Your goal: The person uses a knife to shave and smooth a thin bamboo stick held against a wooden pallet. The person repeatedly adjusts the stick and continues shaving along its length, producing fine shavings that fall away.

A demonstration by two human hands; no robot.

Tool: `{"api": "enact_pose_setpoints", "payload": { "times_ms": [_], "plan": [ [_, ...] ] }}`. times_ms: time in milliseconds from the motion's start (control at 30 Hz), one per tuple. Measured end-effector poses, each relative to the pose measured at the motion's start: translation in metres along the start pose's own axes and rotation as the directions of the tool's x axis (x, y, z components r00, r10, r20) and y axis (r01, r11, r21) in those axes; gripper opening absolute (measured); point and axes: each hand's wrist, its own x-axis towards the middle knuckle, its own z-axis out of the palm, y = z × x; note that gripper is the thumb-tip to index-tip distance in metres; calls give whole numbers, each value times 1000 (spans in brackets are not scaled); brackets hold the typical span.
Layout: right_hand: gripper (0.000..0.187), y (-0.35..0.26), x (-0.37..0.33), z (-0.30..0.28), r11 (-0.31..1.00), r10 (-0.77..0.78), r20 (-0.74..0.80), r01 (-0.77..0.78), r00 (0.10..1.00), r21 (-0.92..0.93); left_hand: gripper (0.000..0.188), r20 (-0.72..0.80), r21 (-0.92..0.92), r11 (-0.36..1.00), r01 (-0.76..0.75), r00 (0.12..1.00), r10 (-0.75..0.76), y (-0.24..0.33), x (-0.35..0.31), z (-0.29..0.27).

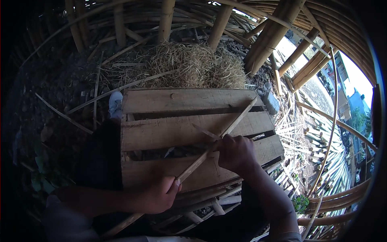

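Gripping the bamboo stick (pixel 197 163), the left hand (pixel 160 195) curls tight, likely so it won't slip. The right hand (pixel 238 155) is wrapped around what seems a knife (pixel 205 132), half hidden. The stick slants over the worktop (pixel 161 133), which probably steadies it.

The planks (pixel 161 132) are matt, bare wood, the strip (pixel 193 166) smooth-looking bamboo, the blade (pixel 206 132) metal, the shavings (pixel 193 66) rough.
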Motion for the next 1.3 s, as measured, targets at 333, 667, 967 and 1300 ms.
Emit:
{"api": "enact_pose_setpoints", "payload": {
  "times_ms": [333, 667, 967, 1300],
  "plan": [
    [13, -4, -18, -7, 978, 210, 35, -210, 977, -10, 34, -59, 395, 887, -238, 957, 283, -8, 2, 2],
    [26, -8, -26, -10, 949, 313, -1, -313, 950, -43, 32, -37, 399, 898, -185, 975, 217, -3, -4, -2],
    [8, -53, -34, -12, 969, 138, 217, -178, 966, 173, 36, 154, -149, 987, 67, 987, -43, -2, 1, -1],
    [20, -46, -36, -17, 942, 114, 232, -179, 966, 284, 34, 182, -358, 930, 77, 983, -11, -7, 9, 4]
  ]
}}
